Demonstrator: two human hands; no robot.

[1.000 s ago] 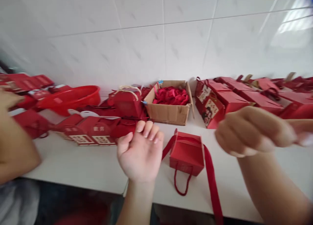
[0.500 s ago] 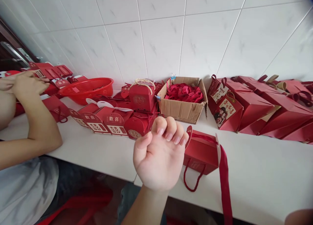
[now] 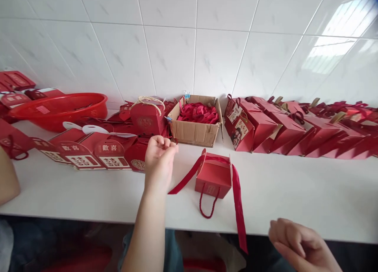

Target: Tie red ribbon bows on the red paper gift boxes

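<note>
A small red gift box (image 3: 214, 173) stands on the white table, a dark red cord handle hanging at its front. Through its top runs a red ribbon (image 3: 238, 209), one end lying to the left, the other dropping over the table edge. Left of the box, my left hand (image 3: 161, 160) is raised with its fingers curled in and nothing visible in them. My right hand (image 3: 295, 240) is at the lower right by the table's front edge, fingers folded together; nothing shows in it. Neither hand touches the box.
Behind stands a cardboard box (image 3: 195, 133) of red ribbons. A red basin (image 3: 59, 112) and red boxes (image 3: 110, 152) with white labels are at the left. Many red boxes (image 3: 283, 128) line the wall at the right. Someone's arm (image 3: 8, 177) rests at the left edge.
The view has swung right. My left hand has turned and moved left, off the front of the gift box. My right hand has come further into view. The ribbon's left end now shows.
</note>
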